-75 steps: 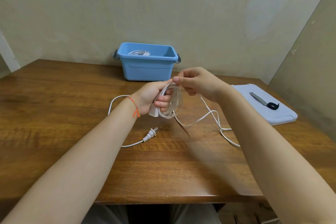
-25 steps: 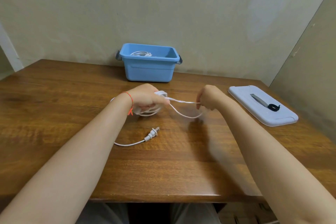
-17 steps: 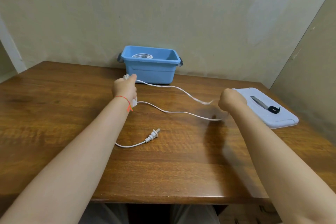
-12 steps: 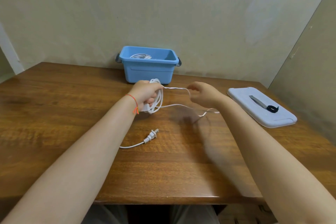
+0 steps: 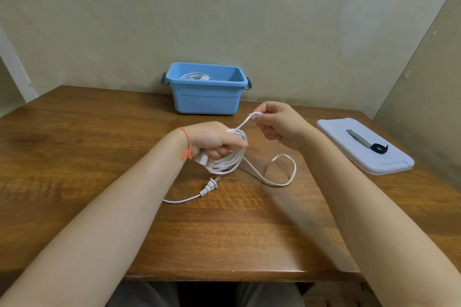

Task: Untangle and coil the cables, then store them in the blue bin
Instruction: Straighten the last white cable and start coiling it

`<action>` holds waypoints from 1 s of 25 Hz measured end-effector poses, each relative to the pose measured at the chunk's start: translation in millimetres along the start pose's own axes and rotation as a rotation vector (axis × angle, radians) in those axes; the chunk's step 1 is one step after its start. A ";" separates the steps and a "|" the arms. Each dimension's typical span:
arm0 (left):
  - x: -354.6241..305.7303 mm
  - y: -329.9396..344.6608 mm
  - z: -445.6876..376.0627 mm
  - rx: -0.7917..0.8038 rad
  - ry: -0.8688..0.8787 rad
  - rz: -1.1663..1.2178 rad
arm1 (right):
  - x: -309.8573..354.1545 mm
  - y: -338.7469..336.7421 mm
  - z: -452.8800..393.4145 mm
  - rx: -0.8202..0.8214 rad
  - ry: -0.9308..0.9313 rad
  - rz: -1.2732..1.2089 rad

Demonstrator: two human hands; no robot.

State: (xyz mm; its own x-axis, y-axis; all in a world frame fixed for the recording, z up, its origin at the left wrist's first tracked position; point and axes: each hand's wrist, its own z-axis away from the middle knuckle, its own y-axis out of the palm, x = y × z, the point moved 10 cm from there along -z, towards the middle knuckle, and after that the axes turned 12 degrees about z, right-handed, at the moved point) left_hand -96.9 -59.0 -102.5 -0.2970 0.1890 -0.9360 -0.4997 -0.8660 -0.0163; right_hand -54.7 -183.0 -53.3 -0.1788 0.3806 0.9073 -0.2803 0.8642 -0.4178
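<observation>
White cable [image 5: 225,162], one; two hands gripping.

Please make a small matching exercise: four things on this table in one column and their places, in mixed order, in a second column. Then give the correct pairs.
1. plug
2. coiled cable
3. black strap
4. cable loops

a. on the lid
b. in the left hand
c. bare on the table
d. inside the blue bin

Pairs: 1-c, 2-d, 3-a, 4-b

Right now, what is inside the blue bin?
Inside the blue bin, a coiled white cable shows at the back left. The front wall hides the bin's floor, so anything lower cannot be seen.
</observation>
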 end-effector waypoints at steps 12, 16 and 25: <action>1.5 -80.8 -8.0 -0.326 0.380 1.350 | -58.1 -36.0 6.6 -0.036 0.310 0.400; -18.5 -49.3 -11.5 -0.275 0.436 1.138 | -22.8 18.1 3.2 0.236 0.162 0.952; -65.2 -21.5 11.6 -0.514 0.533 -0.228 | -0.4 66.1 14.6 0.483 0.054 0.208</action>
State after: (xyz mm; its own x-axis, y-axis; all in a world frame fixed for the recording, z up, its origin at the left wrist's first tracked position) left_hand -76.2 -47.4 -37.0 0.2643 0.2529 -0.9307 -0.0224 -0.9631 -0.2681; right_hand -86.9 -130.8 -82.0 -0.2316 0.5549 0.7990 -0.6493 0.5235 -0.5518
